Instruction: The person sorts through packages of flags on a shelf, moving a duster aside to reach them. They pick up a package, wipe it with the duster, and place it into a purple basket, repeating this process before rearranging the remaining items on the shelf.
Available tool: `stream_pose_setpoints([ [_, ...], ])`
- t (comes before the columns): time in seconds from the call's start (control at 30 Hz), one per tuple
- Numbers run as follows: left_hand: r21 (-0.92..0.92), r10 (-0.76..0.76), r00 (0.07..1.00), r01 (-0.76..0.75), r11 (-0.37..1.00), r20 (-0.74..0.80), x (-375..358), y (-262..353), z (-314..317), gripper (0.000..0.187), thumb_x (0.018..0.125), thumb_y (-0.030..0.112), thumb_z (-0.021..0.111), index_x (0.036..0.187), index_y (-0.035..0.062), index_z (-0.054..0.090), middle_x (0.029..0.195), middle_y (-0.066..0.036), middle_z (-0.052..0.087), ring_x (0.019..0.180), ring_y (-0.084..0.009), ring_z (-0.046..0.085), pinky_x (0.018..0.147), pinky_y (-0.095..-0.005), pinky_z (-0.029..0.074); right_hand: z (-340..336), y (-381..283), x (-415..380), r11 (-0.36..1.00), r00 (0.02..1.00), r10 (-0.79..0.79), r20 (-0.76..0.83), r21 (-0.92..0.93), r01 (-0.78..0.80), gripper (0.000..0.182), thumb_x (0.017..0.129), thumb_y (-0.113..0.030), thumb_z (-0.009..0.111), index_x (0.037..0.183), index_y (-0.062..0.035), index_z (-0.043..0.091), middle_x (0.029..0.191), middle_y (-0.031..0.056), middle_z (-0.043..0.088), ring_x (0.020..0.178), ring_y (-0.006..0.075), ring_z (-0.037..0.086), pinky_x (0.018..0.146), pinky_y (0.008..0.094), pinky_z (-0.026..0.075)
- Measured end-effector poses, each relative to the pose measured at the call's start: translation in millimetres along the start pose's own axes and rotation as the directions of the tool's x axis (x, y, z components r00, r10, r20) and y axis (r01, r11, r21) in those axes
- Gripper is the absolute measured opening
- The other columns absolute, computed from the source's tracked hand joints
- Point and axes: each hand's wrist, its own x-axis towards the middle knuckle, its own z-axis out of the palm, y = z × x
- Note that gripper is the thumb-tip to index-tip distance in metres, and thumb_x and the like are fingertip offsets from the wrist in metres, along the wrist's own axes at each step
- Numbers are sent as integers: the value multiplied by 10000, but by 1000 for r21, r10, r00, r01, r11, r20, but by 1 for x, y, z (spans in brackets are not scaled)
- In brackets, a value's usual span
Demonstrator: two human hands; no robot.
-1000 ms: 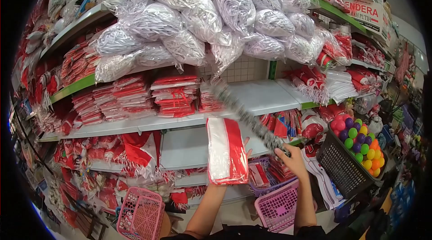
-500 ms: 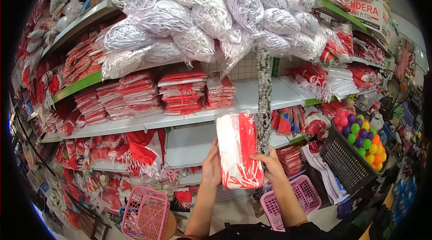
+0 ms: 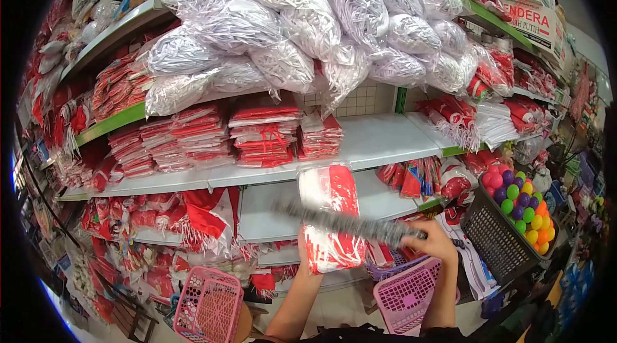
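My left hand (image 3: pixel 304 258) grips the lower left side of a clear-wrapped red and white packet (image 3: pixel 347 194), held upright in front of the shelves. My right hand (image 3: pixel 432 240) is closed round the dark handle of a fluffy grey duster (image 3: pixel 373 228). Blurred by motion, the duster lies nearly level across the front of the packet and hides its middle. Most of my left fingers are behind the packet.
Stacks of red and white packets (image 3: pixel 262 137) stand on the middle shelf (image 3: pixel 379 138). Bags of white strips (image 3: pixel 283 28) hang over the shelf above. Pink baskets (image 3: pixel 209 298) are below, and a dark crate (image 3: pixel 491 226) with colourful balls is at right.
The duster has swung from upright beside the packet to level across it. My right hand has left the packet and moved right, now on the handle. The packet has shifted slightly left.
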Motion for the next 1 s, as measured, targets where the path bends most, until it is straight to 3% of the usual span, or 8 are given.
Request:
stream_pose_setpoints([
  [0.27,129,-150,980,167,978,-130,27,-11,-11,749,868,529,446,1424,59,271,1399,-220,371,1184,-430,466,976,-595,383,-18,29,5,980,972,-128,198,177,93,325,810,-293,695,904,13,643,683,160,587,611,210,549,627,337,446],
  [0.37,90,-83,983,99,991,-164,28,-10,-58,789,861,569,437,1435,61,245,1438,-233,302,1209,-440,441,992,-602,359,-18,23,15,997,968,-13,-252,-81,-8,331,808,-303,692,915,7,647,696,169,596,617,255,555,627,340,450],
  [0.47,72,-89,983,102,992,-162,36,-21,-50,588,893,435,448,1318,32,397,1281,-201,482,1155,-376,499,983,-553,394,-21,42,11,989,993,-35,113,145,19,324,807,-295,685,925,5,648,704,183,600,620,299,559,626,350,454],
  [0.5,64,-99,982,111,992,-163,40,-24,-45,550,899,415,446,1293,30,426,1254,-193,508,1135,-368,514,978,-545,402,-21,46,13,965,962,-259,82,71,254,306,803,-279,681,910,5,646,687,193,590,610,306,569,617,363,454],
  [0.67,106,-73,966,102,989,-248,41,-30,-31,412,942,347,406,1183,30,516,1148,-168,588,1024,-319,591,917,-477,473,-24,41,18,995,960,-41,-277,-101,13,291,788,-274,679,903,-7,667,703,206,607,670,338,611,649,365,467],
  [0.83,119,-68,975,95,988,-213,49,-29,-38,420,949,345,407,1204,26,503,1159,-162,585,1031,-309,591,914,-463,477,-27,61,9,923,924,-382,-2,-42,382,300,793,-277,676,856,15,644,665,194,578,607,316,567,621,362,449],
  [0.93,135,-55,970,90,987,-238,51,-25,-29,425,953,347,404,1214,25,498,1166,-161,581,1040,-309,587,919,-465,473,-26,59,18,993,953,-68,-294,-108,37,298,782,-278,691,904,-7,672,696,169,613,640,274,604,630,337,463],
  [1.0,128,-74,964,110,986,-255,52,-19,-39,434,949,353,410,1222,26,494,1185,-163,571,1058,-298,576,933,-468,461,-30,59,19,995,992,-99,-77,-23,97,296,778,-283,697,854,1,665,626,154,589,588,246,593,594,340,451],
])
